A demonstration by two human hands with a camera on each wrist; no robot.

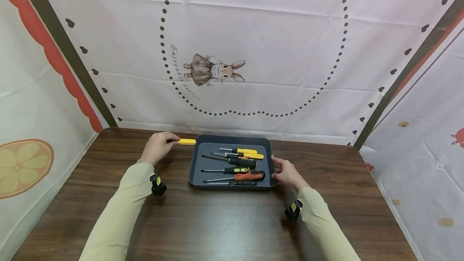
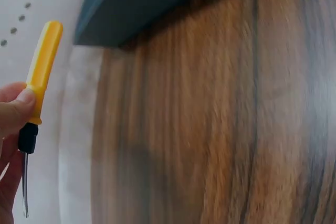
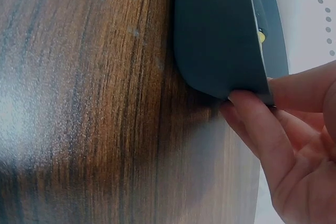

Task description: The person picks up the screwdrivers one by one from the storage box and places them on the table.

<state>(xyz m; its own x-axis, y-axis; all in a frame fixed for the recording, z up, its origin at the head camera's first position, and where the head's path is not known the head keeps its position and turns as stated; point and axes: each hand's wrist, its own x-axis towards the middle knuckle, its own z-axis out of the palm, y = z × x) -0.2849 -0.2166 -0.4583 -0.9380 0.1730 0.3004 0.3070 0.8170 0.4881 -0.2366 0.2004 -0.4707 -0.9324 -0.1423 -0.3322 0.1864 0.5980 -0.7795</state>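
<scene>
My left hand [image 1: 157, 147] pinches a screwdriver with a yellow handle [image 1: 187, 141] just left of the dark grey tray [image 1: 205, 148]. In the left wrist view, thumb and fingers hold that screwdriver [image 2: 45, 61] near its black collar, its thin metal shaft pointing down. At the tray's right side, my right hand [image 1: 288, 172] grips the rim; the right wrist view shows the thumb at the rim and fingers against the outer wall [image 3: 220, 35]. Several screwdrivers lie in the tray, among them an orange-handled one [image 1: 246, 176], a black one [image 1: 243, 162] and yellow ones [image 1: 247, 151].
The tray stands toward the back of a brown wood-grain table [image 1: 224, 224]. Behind the table hangs a pale cloth [image 1: 275, 63] with a rabbit print, and similar cloth hangs at both sides. A small black camera sits on each wrist.
</scene>
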